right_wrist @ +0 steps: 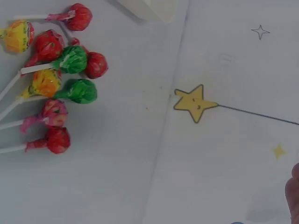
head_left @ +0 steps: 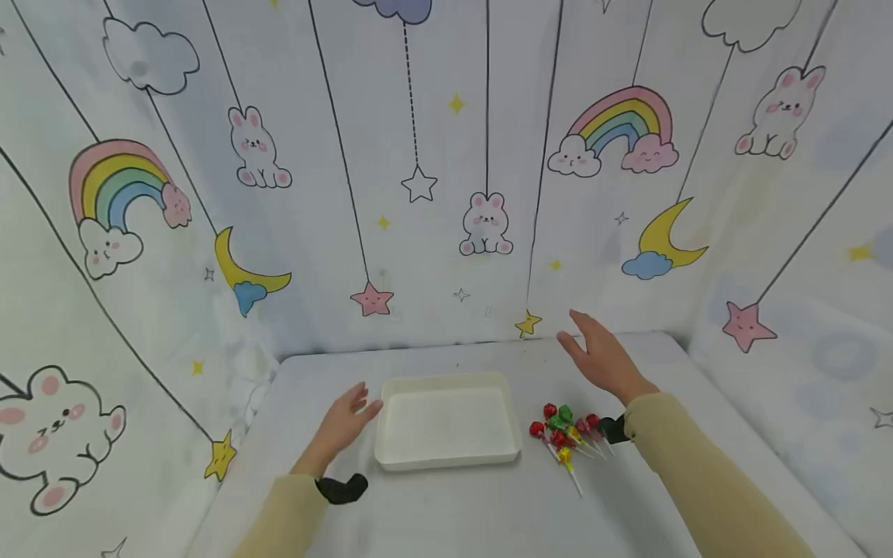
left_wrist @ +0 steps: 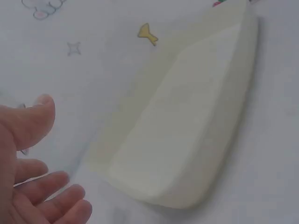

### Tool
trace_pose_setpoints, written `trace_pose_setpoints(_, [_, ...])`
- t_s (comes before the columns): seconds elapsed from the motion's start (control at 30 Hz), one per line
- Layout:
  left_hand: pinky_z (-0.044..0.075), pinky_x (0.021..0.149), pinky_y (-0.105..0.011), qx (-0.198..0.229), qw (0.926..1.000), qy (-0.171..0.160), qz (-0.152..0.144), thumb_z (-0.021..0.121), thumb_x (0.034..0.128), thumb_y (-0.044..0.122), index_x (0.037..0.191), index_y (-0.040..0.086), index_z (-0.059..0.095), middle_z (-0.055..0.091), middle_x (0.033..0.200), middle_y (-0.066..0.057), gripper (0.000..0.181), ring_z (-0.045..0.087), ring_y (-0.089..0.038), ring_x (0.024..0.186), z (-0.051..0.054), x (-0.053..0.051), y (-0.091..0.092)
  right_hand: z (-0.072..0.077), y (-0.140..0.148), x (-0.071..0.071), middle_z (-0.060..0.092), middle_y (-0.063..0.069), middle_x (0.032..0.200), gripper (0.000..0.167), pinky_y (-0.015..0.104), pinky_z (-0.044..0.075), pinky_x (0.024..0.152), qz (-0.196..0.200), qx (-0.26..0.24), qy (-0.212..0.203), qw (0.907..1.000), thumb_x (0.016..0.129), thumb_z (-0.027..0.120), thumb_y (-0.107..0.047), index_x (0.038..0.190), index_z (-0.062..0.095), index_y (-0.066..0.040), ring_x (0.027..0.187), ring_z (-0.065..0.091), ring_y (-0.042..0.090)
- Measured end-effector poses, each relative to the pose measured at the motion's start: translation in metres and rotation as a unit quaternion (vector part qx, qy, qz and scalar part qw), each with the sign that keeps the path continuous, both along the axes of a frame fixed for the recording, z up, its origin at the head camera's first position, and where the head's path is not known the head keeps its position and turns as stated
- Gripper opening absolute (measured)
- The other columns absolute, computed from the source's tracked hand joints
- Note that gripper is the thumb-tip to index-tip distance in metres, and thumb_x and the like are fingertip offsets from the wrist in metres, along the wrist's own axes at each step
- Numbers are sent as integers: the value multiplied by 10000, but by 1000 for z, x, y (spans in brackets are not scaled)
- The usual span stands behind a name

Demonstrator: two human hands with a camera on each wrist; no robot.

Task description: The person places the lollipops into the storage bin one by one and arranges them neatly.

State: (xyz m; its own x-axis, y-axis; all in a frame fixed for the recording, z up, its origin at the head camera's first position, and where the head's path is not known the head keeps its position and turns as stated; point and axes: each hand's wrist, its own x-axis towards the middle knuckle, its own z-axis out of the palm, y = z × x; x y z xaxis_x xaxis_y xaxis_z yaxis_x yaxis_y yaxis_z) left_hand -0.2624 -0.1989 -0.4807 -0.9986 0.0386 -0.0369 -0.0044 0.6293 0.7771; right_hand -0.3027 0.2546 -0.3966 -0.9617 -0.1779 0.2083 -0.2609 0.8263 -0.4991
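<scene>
A white rectangular tray (head_left: 448,422) with nothing in it lies on the table; the left wrist view shows the same tray (left_wrist: 173,112) at a slant. My left hand (head_left: 342,422) is just off its left edge, fingers loosely bent and holding nothing; in the left wrist view the hand (left_wrist: 37,172) shows thumb and fingers apart. Right of the tray lies a pile of wrapped lollipops (head_left: 560,438), red, green, yellow and pink, also seen in the right wrist view as lollipops (right_wrist: 49,46). Above and beyond them my right hand (head_left: 603,358) is raised, fingers extended, empty.
The white table (head_left: 446,511) has its back edge against a pale wall covering (head_left: 432,256) printed with rabbits, stars, rainbows and clouds. Similar printed covering stands at the left and right. A black band sits at each wrist.
</scene>
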Motion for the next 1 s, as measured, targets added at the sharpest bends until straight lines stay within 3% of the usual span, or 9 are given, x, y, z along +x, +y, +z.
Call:
trace_pose_setpoints(0.1, [495, 1122, -531, 898, 9958, -79, 172, 600, 1051, 277, 1546, -102, 317, 438, 1537, -325, 685, 482, -469, 1401, -45, 14, 2, -9, 7, 2, 264, 316, 1637, 764, 679, 217, 1241, -75, -37, -14, 10000, 1085, 414, -515, 1592, 265, 37, 1513, 233, 517])
trace_pose_setpoints(0.17, [508, 1116, -485, 1417, 9897, 22, 202, 611, 1042, 183, 1527, -128, 334, 441, 1525, -344, 639, 478, -475, 1402, -69, 22, 3, -13, 10, 4, 267, 320, 1634, 761, 683, 220, 1238, -119, -20, -53, 9999, 1087, 403, -518, 1591, 267, 36, 1509, 237, 522])
trace_pose_setpoints(0.23, [517, 1113, -408, 1722, 9846, 162, 239, 633, 1022, 119, 1508, -141, 361, 446, 1520, -347, 615, 473, -470, 1407, -87, 26, 4, -16, 12, 6, 265, 320, 1634, 762, 687, 220, 1235, -154, -41, -119, 9998, 1088, 397, -524, 1594, 265, 31, 1508, 235, 523])
trace_pose_setpoints(0.33, [525, 1095, -303, 1905, 9806, 288, 350, 663, 1004, 122, 1487, -137, 406, 457, 1514, -339, 606, 471, -458, 1410, -101, 30, 6, -18, 15, 9, 263, 317, 1636, 773, 692, 221, 1232, -185, -108, -180, 9996, 1083, 397, -537, 1594, 265, 28, 1507, 235, 525])
trace_pose_setpoints(0.43, [530, 1075, -260, 1961, 9793, 214, 452, 689, 993, 166, 1487, -113, 432, 459, 1522, -318, 623, 467, -441, 1415, -106, 32, 8, -22, 18, 11, 269, 312, 1636, 778, 694, 227, 1229, -204, -170, -182, 9995, 1082, 397, -541, 1593, 266, 31, 1504, 243, 523])
trace_pose_setpoints(0.57, [528, 1080, -305, 2083, 9772, 104, 390, 704, 984, 172, 1495, -115, 417, 435, 1533, -322, 653, 453, -440, 1424, -107, 36, 8, -29, 23, 12, 286, 310, 1630, 777, 693, 244, 1223, -254, -151, -169, 9994, 1083, 388, -542, 1587, 274, 38, 1497, 264, 521])
trace_pose_setpoints(1.0, [551, 1036, -249, 2384, 9703, -19, 421, 735, 954, 146, 1482, -110, 443, 462, 1518, -313, 656, 485, -425, 1409, -111, 37, 6, -51, 34, 15, 333, 331, 1598, 730, 690, 287, 1202, -372, -224, -350, 9984, 1098, 376, -503, 1572, 311, 49, 1469, 308, 534])
